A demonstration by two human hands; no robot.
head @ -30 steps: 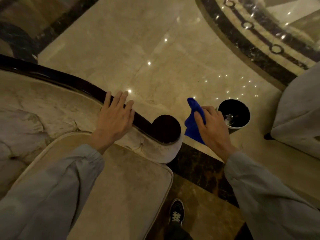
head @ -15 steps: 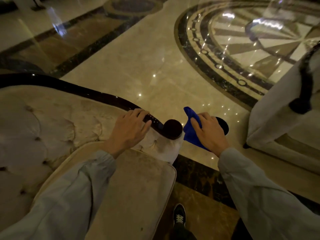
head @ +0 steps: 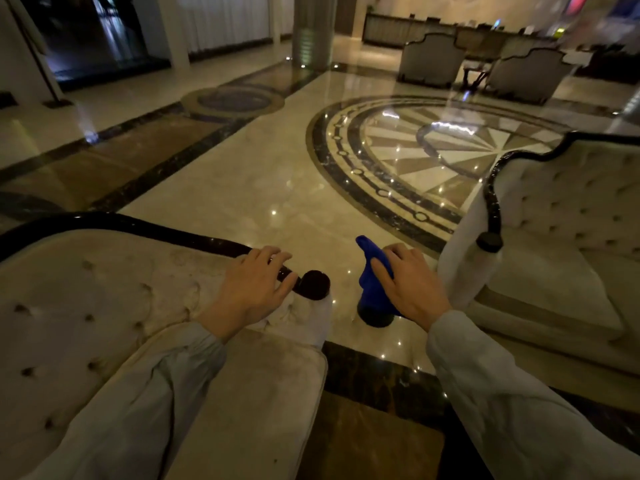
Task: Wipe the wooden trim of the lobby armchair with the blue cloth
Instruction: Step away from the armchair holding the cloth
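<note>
Blue cloth (head: 372,284) upright in right hand (head: 412,285), long axis vertical.

no readable text, labels or signs (distant desk too blurred)

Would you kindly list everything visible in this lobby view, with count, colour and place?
Armchair: one, cream tufted, lower left.
Wooden trim: one, dark glossy, along that armchair's top edge, ending in a round scroll.
Blue cloth: one, blue, centre, held off the trim.
Dark round object: one, below the cloth; cannot tell what.
Second armchair: one, cream with dark trim, right.
Far armchairs: two, pale, upper right.
Column: one, grey, top centre.
Floor medallion: one, cream and dark, centre.
Left hand: resting on the trim.
Right hand: gripping the cloth.
Sleeves: two, grey.
</note>
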